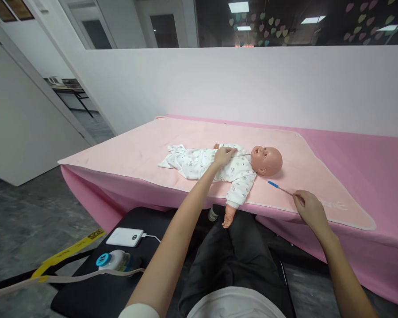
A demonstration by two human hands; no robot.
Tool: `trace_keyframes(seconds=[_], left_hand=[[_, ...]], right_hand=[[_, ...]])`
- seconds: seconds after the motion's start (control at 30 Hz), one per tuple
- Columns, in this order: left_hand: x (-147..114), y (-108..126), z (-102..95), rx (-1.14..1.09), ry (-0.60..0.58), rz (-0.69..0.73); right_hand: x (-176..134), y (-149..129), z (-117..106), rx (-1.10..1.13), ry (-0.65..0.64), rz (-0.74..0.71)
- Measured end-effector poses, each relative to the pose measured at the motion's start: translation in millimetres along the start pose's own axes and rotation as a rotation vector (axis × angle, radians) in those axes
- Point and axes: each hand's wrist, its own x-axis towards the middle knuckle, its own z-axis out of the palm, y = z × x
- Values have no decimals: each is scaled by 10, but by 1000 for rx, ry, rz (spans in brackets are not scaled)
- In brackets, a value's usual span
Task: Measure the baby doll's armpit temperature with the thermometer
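A baby doll lies on its back on the pink mat, its head to the right. It wears a white printed outfit, and one arm hangs over the front edge. At the chest, my left hand has its fingers closed on the outfit's front near the collar; the fingertips are partly hidden. To the right of the head, my right hand pinches one end of a thin stick with a blue end. The blue end points left, close to the doll's head and shoulder, without touching them.
A light pink mat covers much of the table, over a darker pink cloth. On a black chair at the lower left are a white power bank with a cable and a blue-capped bottle. A white wall stands behind.
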Motion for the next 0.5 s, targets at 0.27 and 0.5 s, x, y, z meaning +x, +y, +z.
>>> trace_keyframes(seconds=[0.27,0.5], left_hand=[[283,-38,-339,147,-122,-188],[473,228,-493,441,-25,-25]], right_hand=[[70,-532,-335,268,307,234],[1217,-1387,35,277,255,-116]])
